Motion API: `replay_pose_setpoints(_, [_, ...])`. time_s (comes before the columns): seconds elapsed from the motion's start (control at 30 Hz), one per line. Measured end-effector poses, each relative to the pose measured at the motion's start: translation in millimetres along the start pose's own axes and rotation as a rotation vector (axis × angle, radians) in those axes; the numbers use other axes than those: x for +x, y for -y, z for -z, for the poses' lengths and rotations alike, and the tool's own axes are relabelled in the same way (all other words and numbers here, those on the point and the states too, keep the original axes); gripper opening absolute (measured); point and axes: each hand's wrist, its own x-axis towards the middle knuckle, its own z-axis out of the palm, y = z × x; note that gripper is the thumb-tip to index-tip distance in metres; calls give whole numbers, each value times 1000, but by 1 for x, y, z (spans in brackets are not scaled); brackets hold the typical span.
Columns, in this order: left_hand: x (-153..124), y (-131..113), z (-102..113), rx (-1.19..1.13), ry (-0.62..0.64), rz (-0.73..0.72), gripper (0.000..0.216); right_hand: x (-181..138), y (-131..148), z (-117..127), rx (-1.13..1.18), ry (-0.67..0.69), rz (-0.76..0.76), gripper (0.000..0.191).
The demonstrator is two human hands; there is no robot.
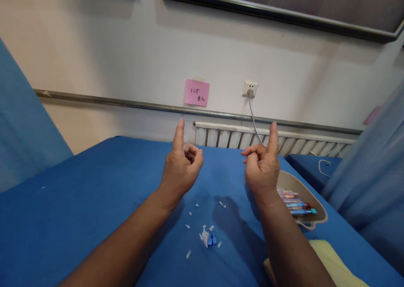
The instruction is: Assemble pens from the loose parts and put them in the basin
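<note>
My left hand (182, 165) is raised above the blue-covered bed, index finger pointing up, the other fingers curled and the thumb apart from the index. Across from it, my right hand (262, 165) also points its index finger up, with the other fingers loosely bent. I see nothing held in either hand. Below and between them on the blue cover (94, 186) lies a small pile of white cone-shaped pieces (204, 237), with several more scattered around. A small blue plastic piece (212, 239) touches the pile.
A beige tray (319, 203) with several packaged pen-like items (295, 205) stands at the right, partly behind my right forearm. Near it lies a yellow cloth (334, 264). Beyond the bed are a radiator (232, 135), a metal rail (142, 106) and a plugged-in cable (253, 116). Blue curtains (25, 123) hang at both sides.
</note>
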Motion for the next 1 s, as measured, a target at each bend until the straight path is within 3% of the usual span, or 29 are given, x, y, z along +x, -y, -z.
replay_pose_setpoints(0.17, [-3,11,-14,31,132,44,78,-3,6,-4,31,43,38,74])
replay_pose_setpoints(0.4, [-3,46,-34,280,558,108,36,-1,10,-2,42,72,75,63])
replay_pose_setpoints(0.5, [-16,65,-26,417,764,175,19,1,12,0,30,86,92,57])
replay_pose_setpoints(0.6, [-39,80,-6,464,899,225,16,2,15,1,24,93,98,54])
replay_pose_setpoints(0.77, [-75,84,13,466,962,272,16,1,22,2,11,131,115,54])
replay_pose_setpoints(1.0, [-80,78,15,520,926,227,16,-2,30,5,55,175,150,53])
